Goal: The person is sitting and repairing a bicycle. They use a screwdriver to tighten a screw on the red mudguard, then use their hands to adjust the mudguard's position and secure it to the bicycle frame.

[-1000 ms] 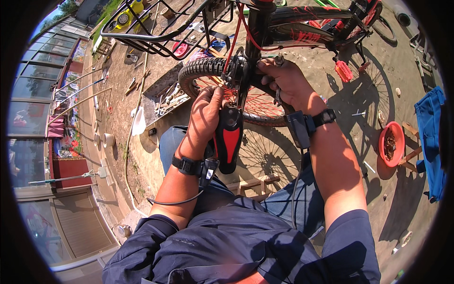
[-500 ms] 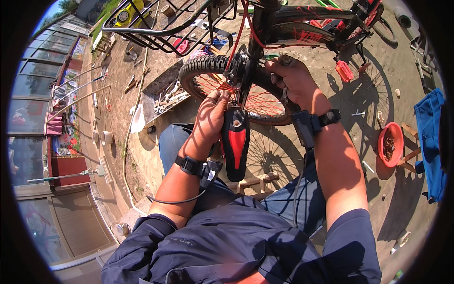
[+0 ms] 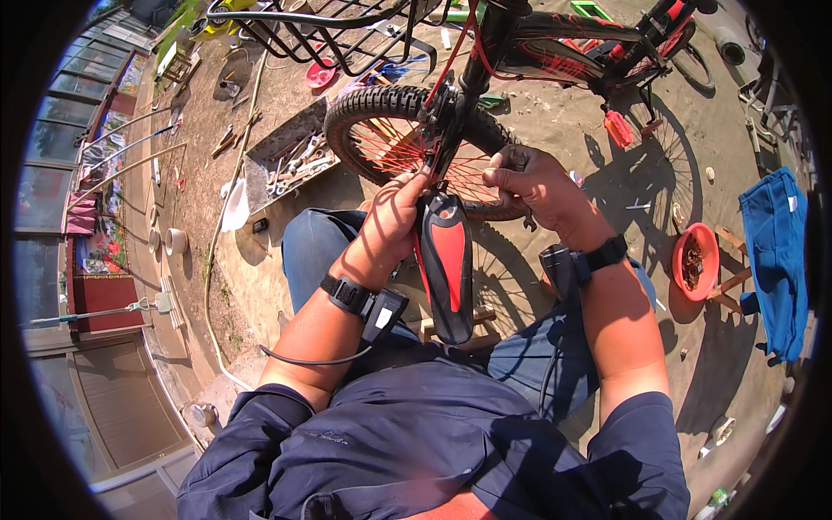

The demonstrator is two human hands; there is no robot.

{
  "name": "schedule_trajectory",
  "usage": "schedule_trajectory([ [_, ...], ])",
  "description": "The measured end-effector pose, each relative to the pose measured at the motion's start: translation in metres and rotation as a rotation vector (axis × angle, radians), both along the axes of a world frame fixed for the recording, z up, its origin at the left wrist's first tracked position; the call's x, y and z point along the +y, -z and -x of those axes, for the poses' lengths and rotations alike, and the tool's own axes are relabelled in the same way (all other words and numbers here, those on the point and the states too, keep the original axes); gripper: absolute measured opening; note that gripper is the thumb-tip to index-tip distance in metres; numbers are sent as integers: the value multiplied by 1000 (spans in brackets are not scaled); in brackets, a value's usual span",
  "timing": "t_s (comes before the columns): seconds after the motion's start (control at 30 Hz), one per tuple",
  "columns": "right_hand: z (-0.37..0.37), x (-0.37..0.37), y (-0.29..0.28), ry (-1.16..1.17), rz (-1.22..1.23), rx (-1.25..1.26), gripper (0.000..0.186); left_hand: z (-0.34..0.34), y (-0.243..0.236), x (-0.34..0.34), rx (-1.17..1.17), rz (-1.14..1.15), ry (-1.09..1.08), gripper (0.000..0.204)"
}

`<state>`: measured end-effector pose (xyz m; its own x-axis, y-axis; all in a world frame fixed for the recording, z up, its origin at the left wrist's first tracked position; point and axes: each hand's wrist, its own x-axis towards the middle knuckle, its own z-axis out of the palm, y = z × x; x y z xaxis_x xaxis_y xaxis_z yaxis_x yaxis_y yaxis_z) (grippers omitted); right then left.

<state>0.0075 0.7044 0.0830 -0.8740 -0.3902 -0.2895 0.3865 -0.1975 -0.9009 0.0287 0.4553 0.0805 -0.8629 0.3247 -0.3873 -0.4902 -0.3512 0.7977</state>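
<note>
A black bicycle fork (image 3: pixel 453 143) stands before me over a knobbly front wheel (image 3: pixel 373 108) with red spokes. A black and red mudguard (image 3: pixel 448 269) hangs toward my lap from the fork's lower end. My left hand (image 3: pixel 394 212) is closed at the fork, beside the mudguard's upper end; what its fingertips pinch is hidden. To the right of the wheel's spokes, my right hand (image 3: pixel 542 186) is closed, thumb against curled fingers. Under it shows the dark end of a wrench (image 3: pixel 529 223), its remainder covered by the hand.
A metal tray (image 3: pixel 260 178) of wrenches and other tools lies left of the wheel. The bicycle's wire basket (image 3: pixel 338 39) overhangs the far side. To the right are a red bowl (image 3: pixel 706 282) with brown bits and a blue cloth (image 3: pixel 776 260) over a wooden stand.
My right hand has come down and nearer the spokes, its wrist turning. The mudguard's lower end has swung slightly right and nearer me. The left hand stays at the fork.
</note>
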Motion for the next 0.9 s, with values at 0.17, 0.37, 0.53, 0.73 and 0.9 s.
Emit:
schedule_trajectory([
  [0.17, -19, 5, -8, 27, -97, -53, 20, -3, 17, 0, 852, 576, 154, 36],
  [0.37, -24, 25, -7, 70, -179, -42, 19, 5, -12, 27, 593, 471, 136, 28],
  [0.53, -16, 65, 7, 131, -309, 32, 17, 5, -30, 69, 66, -35, -217, 25],
  [0.73, -21, 92, 9, 359, -401, -84, 20, 15, -19, 92, 35, -86, -283, 26],
  [0.9, -27, 109, 20, 374, -465, -92, 17, 20, -23, 102, -49, -53, -336, 22],
])
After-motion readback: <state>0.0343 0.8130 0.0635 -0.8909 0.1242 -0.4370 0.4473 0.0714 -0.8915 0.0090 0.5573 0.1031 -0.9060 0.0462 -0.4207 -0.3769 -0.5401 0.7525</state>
